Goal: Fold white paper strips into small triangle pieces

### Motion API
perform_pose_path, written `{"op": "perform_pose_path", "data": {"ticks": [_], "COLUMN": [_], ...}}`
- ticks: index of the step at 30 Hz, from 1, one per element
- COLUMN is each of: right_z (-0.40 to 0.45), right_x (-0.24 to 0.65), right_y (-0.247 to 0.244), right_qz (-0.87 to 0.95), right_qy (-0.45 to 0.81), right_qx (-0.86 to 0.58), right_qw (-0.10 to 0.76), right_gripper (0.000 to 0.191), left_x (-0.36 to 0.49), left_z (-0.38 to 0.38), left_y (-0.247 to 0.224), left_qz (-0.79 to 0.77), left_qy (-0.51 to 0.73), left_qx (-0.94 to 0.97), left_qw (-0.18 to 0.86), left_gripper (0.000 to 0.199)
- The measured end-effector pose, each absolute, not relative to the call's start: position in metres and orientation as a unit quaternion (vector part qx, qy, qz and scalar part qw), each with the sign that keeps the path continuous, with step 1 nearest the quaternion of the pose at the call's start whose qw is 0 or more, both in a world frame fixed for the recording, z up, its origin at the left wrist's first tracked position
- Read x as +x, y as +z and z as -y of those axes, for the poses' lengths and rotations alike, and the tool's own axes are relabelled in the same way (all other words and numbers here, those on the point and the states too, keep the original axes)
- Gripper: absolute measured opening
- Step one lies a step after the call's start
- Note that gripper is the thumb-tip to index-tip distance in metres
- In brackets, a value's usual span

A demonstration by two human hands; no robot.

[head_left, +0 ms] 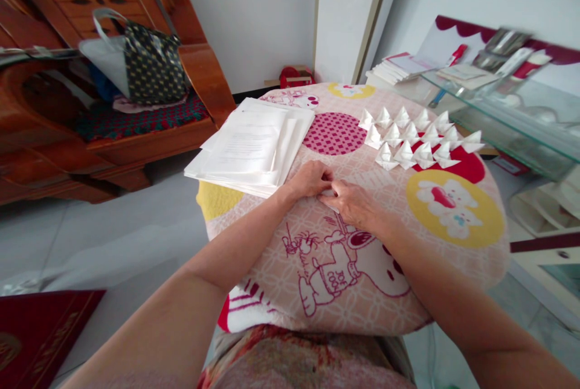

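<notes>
Over the middle of the round table, my left hand (312, 178) and my right hand (354, 202) meet with fingertips pinched together. Between them is a small piece of white folded paper (332, 206), mostly covered by my fingers. Left of my hands lies a stack of printed paper sheets (249, 141), its edges uneven. Several white folded paper boats (405, 152) stand in rows at the table's far right, apart from my hands.
A patterned cloth (453, 208) covers the table. To the right is a glass shelf (507, 117) with metal containers and papers. A wooden bench (149, 135) holding a dark patterned bag (151, 66) stands at left. A dark red board (45, 334) lies low at front left.
</notes>
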State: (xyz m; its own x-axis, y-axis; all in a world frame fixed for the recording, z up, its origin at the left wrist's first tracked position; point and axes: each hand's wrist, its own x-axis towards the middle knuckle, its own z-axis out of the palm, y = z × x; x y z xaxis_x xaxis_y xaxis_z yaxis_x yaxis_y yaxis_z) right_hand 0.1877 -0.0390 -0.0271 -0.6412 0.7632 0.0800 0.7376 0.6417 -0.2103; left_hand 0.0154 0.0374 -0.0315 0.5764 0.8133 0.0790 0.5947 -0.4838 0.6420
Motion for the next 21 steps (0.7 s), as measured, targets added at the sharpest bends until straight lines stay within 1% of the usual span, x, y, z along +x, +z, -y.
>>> {"op": "perform_pose_path", "data": {"ticks": [2,4,6,7,8,11,14,18,21], "right_z": [0.039,0.036,0.032,0.029,0.027,0.022,0.018,0.013,0.011], "right_x": [0.191,0.199,0.209,0.213,0.216,0.217,0.208,0.197,0.199], "right_y": [-0.029,-0.03,-0.03,-0.03,-0.03,-0.03,-0.028,-0.021,-0.019], "right_qz": [0.891,0.849,0.763,0.715,0.675,0.633,0.661,0.666,0.663], "right_qy": [0.107,0.155,0.208,0.235,0.267,0.326,0.304,0.268,0.285], "right_qx": [-0.419,-0.445,-0.504,-0.542,-0.572,-0.616,-0.626,-0.664,-0.663], "right_qw": [0.139,0.24,0.347,0.374,0.382,0.337,0.281,0.209,0.201], "right_gripper": [0.036,0.035,0.029,0.023,0.02,0.013,0.008,0.012,0.014], "left_x": [0.015,0.016,0.016,0.016,0.016,0.017,0.017,0.017,0.016], "left_z": [-0.037,-0.036,-0.036,-0.036,-0.036,-0.036,-0.035,-0.034,-0.034], "left_y": [-0.031,-0.031,-0.031,-0.031,-0.031,-0.031,-0.031,-0.032,-0.033], "left_qz": [-0.422,-0.427,-0.434,-0.436,-0.436,-0.437,-0.439,-0.434,-0.43], "left_qy": [0.187,0.184,0.182,0.18,0.177,0.173,0.173,0.177,0.182], "left_qx": [0.838,0.836,0.836,0.837,0.839,0.84,0.839,0.841,0.843], "left_qw": [0.291,0.291,0.282,0.277,0.274,0.272,0.273,0.269,0.266], "left_gripper": [0.015,0.015,0.014,0.014,0.013,0.013,0.014,0.014,0.013]}}
